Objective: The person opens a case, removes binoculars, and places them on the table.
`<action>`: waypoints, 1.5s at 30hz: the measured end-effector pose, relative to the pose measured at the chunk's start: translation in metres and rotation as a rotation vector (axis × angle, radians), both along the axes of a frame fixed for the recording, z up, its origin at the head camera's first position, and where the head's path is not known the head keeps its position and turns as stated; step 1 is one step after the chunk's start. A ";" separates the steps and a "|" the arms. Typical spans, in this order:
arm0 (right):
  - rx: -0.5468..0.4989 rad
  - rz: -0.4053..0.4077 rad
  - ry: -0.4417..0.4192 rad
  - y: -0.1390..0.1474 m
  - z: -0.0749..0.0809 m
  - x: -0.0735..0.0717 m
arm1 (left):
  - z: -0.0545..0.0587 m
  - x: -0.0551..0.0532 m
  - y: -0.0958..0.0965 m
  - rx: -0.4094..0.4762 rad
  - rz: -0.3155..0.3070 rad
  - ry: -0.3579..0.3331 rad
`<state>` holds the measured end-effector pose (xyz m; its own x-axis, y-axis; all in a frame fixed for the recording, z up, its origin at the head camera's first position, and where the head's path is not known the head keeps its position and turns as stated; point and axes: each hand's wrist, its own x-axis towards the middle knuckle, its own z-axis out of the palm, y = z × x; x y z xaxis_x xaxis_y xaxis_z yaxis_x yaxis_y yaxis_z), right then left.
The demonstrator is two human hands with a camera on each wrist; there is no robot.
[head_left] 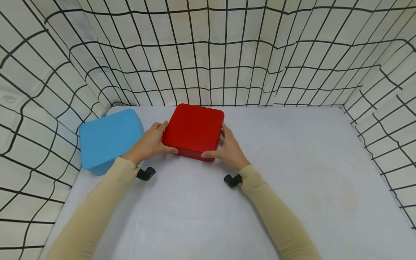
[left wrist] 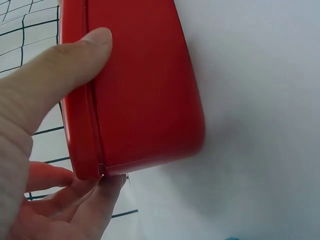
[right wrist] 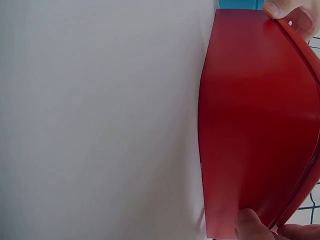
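Observation:
A red lidded box (head_left: 196,126) with rounded corners is near the back of the white table, turned slightly. My left hand (head_left: 151,143) grips its left side, the thumb against the front wall and the fingers along the side. At the right front corner my right hand (head_left: 228,148) holds it likewise, thumb on the front and fingers partly hidden behind the side. In the left wrist view a seam runs between lid and body of the red box (left wrist: 145,95), just under the left thumb. The right wrist view shows the long front wall of the box (right wrist: 255,115).
A light blue box (head_left: 110,139) stands to the left, close behind the left wrist. Black wire grid panels (head_left: 208,43) over pale walls border the back, left and right. The white tabletop (head_left: 308,162) spreads out to the right and toward the front.

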<state>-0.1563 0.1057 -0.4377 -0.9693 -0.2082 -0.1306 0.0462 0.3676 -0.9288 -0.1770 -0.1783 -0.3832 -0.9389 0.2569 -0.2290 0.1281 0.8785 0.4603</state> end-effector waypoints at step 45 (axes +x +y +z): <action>0.004 0.082 0.004 0.046 -0.007 0.014 | -0.053 0.041 0.021 0.479 0.172 0.061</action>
<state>-0.1422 0.1519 -0.4446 -0.9495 -0.2865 -0.1277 0.0120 0.3737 -0.9275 -0.1356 -0.1569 -0.4367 -0.9848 0.1602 -0.0668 0.0395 0.5816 0.8125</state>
